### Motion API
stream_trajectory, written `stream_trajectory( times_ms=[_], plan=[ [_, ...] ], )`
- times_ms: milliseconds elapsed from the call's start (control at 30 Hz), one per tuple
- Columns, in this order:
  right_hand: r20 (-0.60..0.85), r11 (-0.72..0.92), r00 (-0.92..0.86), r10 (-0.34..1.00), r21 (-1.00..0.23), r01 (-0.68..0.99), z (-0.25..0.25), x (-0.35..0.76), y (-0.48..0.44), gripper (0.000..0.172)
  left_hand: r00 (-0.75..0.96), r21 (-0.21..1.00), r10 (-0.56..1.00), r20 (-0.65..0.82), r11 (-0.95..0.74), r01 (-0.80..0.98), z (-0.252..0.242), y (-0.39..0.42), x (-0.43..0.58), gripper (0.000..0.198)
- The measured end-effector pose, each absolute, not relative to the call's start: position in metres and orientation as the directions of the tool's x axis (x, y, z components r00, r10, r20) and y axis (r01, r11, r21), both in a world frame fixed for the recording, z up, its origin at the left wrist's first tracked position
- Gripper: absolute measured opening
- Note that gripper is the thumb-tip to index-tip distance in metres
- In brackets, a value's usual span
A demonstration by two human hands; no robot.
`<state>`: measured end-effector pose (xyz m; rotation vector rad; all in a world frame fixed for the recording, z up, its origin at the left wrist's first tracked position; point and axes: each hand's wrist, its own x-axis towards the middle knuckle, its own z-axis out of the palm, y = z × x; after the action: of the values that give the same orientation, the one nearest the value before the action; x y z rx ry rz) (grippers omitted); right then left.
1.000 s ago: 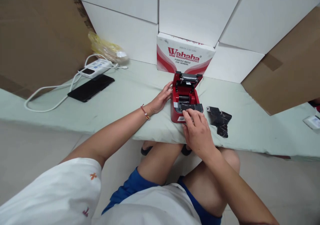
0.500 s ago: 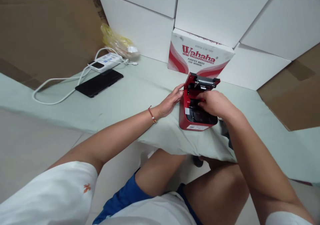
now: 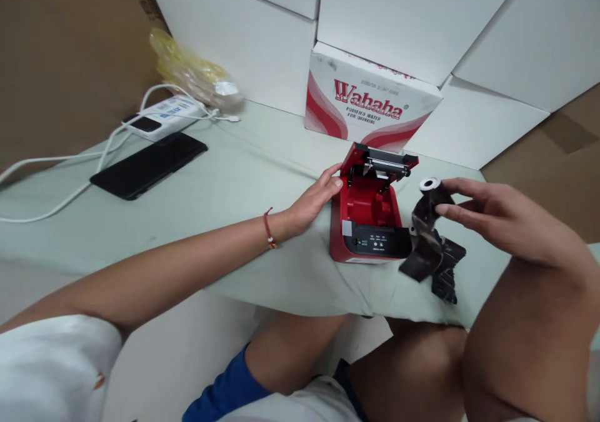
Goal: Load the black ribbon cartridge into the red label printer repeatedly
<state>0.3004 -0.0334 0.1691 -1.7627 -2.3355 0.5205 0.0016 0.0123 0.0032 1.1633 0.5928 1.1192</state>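
A small red printer (image 3: 365, 247) stands on the green cloth with its lid (image 3: 379, 162) raised, its red inner bay bare and a black button panel at the front. My left hand (image 3: 316, 200) lies against the printer's left side, fingers stretched out. To the right of the printer, my right hand (image 3: 492, 216) pinches a roll of black ribbon (image 3: 438, 200) with a white core between thumb and fingers. A loose crumpled length of the ribbon hangs from the roll, down past the printer's front right corner.
Behind the printer leans a Wahaha water carton (image 3: 370, 100) against white boxes (image 3: 389, 22). At the left lie a black phone (image 3: 150, 165), a white power strip (image 3: 169, 115) with a white cable and a clear-yellow plastic bag (image 3: 197, 72). Brown cardboard (image 3: 557, 172) stands at the right.
My right hand has come out of the printer's bay to the right, bringing the roll of black ribbon with it. My left hand stays at the printer's side. The view has shifted slightly.
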Motion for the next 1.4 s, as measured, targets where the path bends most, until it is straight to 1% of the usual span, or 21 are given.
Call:
stream_trajectory(
  times_ms=[100,200,300,367,433,467,533,600,633,733,833,900,933,967,1033,1067,1133,1233,1267,1333,1400],
  plan=[
    [-0.176,0.156,-0.228,0.958,-0.346,0.925,0.144,0.318,-0.021,0.048,0.392,0.942,0.904,0.171,-0.034,-0.333,0.015,0.016,0.007,0.063],
    [-0.211,0.134,-0.214,0.954,-0.337,0.932,0.110,0.307,-0.011,0.039,0.390,0.935,0.897,0.207,-0.065,-0.347,0.014,0.018,0.015,0.073],
    [-0.122,0.132,-0.192,0.974,-0.381,0.915,0.098,0.302,-0.012,0.042,0.345,0.928,0.907,0.242,-0.112,-0.356,0.002,0.019,0.020,0.071],
    [-0.005,0.047,-0.056,0.998,-0.452,0.891,0.106,0.311,-0.018,0.040,0.330,0.930,0.914,0.236,-0.113,-0.351,-0.004,0.020,0.021,0.065],
    [0.051,-0.080,0.121,0.991,-0.499,0.863,0.118,0.327,-0.024,0.037,0.319,0.936,0.923,0.216,-0.103,-0.335,-0.007,0.021,0.022,0.062],
    [0.049,-0.137,0.184,0.982,-0.487,0.863,0.123,0.336,-0.026,0.037,0.309,0.939,0.928,0.208,-0.102,-0.328,-0.007,0.022,0.022,0.061],
    [-0.018,-0.188,0.197,0.980,-0.389,0.902,0.123,0.349,-0.026,0.038,0.294,0.940,0.933,0.207,-0.106,-0.324,-0.007,0.022,0.024,0.061],
    [-0.121,-0.155,0.124,0.985,-0.292,0.944,0.112,0.355,-0.021,0.037,0.292,0.936,0.932,0.215,-0.112,-0.334,-0.007,0.023,0.025,0.061],
    [-0.173,-0.115,0.069,0.983,-0.270,0.956,0.105,0.354,-0.018,0.037,0.291,0.934,0.932,0.218,-0.113,-0.339,-0.008,0.023,0.025,0.061],
    [-0.286,-0.004,-0.083,0.955,-0.291,0.957,0.087,0.346,-0.009,0.035,0.280,0.932,0.936,0.214,-0.110,-0.345,-0.012,0.025,0.026,0.062],
    [-0.327,0.079,-0.173,0.929,-0.280,0.957,0.096,0.341,-0.018,0.030,0.279,0.926,0.937,0.211,-0.101,-0.363,-0.013,0.024,0.025,0.061],
    [-0.323,0.169,-0.262,0.909,-0.289,0.942,0.120,0.345,-0.035,0.028,0.285,0.920,0.930,0.230,-0.113,-0.376,-0.010,0.024,0.025,0.059],
    [-0.292,0.270,-0.373,0.881,-0.338,0.902,0.136,0.348,-0.044,0.028,0.288,0.917,0.925,0.247,-0.127,-0.379,-0.008,0.023,0.024,0.057],
    [-0.253,0.378,-0.488,0.835,-0.381,0.844,0.151,0.350,-0.052,0.028,0.289,0.914,0.920,0.264,-0.143,-0.381,-0.006,0.023,0.023,0.056],
    [-0.154,0.583,-0.682,0.715,-0.408,0.703,0.177,0.346,-0.063,0.032,0.293,0.908,0.911,0.289,-0.164,-0.385,-0.002,0.023,0.022,0.053],
    [-0.122,0.643,-0.737,0.664,-0.411,0.647,0.185,0.339,-0.064,0.035,0.294,0.905,0.909,0.296,-0.168,-0.392,-0.001,0.023,0.022,0.052],
    [-0.099,0.658,-0.749,0.655,-0.413,0.630,0.188,0.311,-0.058,0.037,0.294,0.899,0.908,0.299,-0.164,-0.406,-0.002,0.023,0.022,0.051],
    [-0.109,0.549,-0.621,0.777,-0.366,0.751,0.167,0.255,-0.037,0.033,0.292,0.898,0.912,0.288,-0.151,-0.413,-0.006,0.025,0.023,0.050],
    [-0.098,0.537,-0.587,0.804,-0.306,0.786,0.156,0.238,-0.030,0.031,0.292,0.900,0.914,0.280,-0.144,-0.412,-0.008,0.025,0.023,0.050],
    [-0.098,0.517,-0.530,0.842,-0.135,0.845,0.136,0.212,-0.019,0.029,0.294,0.903,0.917,0.271,-0.137,-0.408,-0.011,0.027,0.024,0.050],
    [-0.122,0.486,-0.480,0.869,0.022,0.874,0.122,0.197,-0.012,0.031,0.294,0.906,0.916,0.273,-0.142,-0.399,-0.011,0.028,0.024,0.052]
  ],
)
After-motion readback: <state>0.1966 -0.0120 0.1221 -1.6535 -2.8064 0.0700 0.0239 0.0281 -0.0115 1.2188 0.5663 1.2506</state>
